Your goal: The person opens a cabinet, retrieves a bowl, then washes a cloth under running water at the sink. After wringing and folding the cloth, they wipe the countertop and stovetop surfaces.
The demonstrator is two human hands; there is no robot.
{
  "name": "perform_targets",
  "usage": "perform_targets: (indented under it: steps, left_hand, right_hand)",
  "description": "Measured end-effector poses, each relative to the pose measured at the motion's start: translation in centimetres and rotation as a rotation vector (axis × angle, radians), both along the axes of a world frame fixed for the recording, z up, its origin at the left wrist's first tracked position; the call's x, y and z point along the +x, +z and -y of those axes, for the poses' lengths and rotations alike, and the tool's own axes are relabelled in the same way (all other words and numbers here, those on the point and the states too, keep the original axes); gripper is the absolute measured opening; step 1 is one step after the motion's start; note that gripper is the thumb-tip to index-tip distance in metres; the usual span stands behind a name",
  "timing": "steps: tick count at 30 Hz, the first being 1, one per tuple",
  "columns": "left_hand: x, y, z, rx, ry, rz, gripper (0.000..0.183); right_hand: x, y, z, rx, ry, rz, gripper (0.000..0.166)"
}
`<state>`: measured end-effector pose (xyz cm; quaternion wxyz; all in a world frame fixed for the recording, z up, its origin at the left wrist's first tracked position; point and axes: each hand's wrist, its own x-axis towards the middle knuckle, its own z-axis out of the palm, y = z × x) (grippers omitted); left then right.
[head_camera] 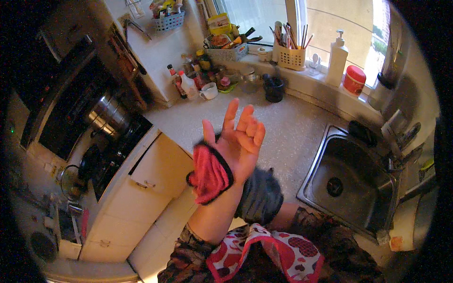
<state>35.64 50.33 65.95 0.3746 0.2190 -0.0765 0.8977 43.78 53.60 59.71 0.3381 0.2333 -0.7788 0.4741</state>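
Note:
My left hand is raised palm up over the counter, its fingers apart and partly curled, with nothing held in them. Against its thumb side and wrist lies a pink cloth piece with black edging. Dark grey bunched fabric passes behind the left wrist and covers my right hand, whose fingers are hidden; only the bare right wrist shows. Whether the pink piece and the grey fabric are one item, I cannot tell. A red and white patterned bib or apron top hangs at my chest.
A steel sink is set in the speckled counter at right. Bottles, a white cup and a black mortar stand at the back. At left, a steel pot sits on the stove, above cabinet doors.

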Motion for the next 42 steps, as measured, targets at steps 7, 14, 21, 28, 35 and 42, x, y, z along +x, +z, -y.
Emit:
perform_targets:
  steps: [7, 14, 21, 28, 35, 42]
  left_hand:
    - [-1.5, 0.4, -0.6, -0.535, 0.443, -0.530, 0.048]
    - [0.4, -3.1, 2.5, -0.728, 0.372, -0.924, 0.049]
    - [-1.7, -6.2, 3.5, -2.018, 0.783, -1.857, 0.022]
    - [-1.2, -9.4, 3.2, -1.610, 1.022, -1.928, 0.027]
    - [1.4, -5.6, 6.9, -1.530, 1.000, -1.966, 0.034]
    - [2.6, -5.0, 2.9, -1.742, 1.272, -2.098, 0.043]
  right_hand:
    - [-1.2, -0.1, -0.4, -0.048, 0.037, 0.003, 0.040]
    - [-4.3, -1.3, -5.9, -0.324, -0.087, 0.177, 0.036]
    - [-7.5, -4.5, -5.6, -0.001, -0.249, -0.141, 0.032]
    - [-2.8, -3.0, -0.5, 0.178, -0.355, -0.096, 0.029]
    - [-1.1, 1.2, 1.0, 0.166, 0.001, -0.233, 0.023]
    - [-5.1, -2.6, -7.3, -1.034, 0.133, 0.827, 0.037]
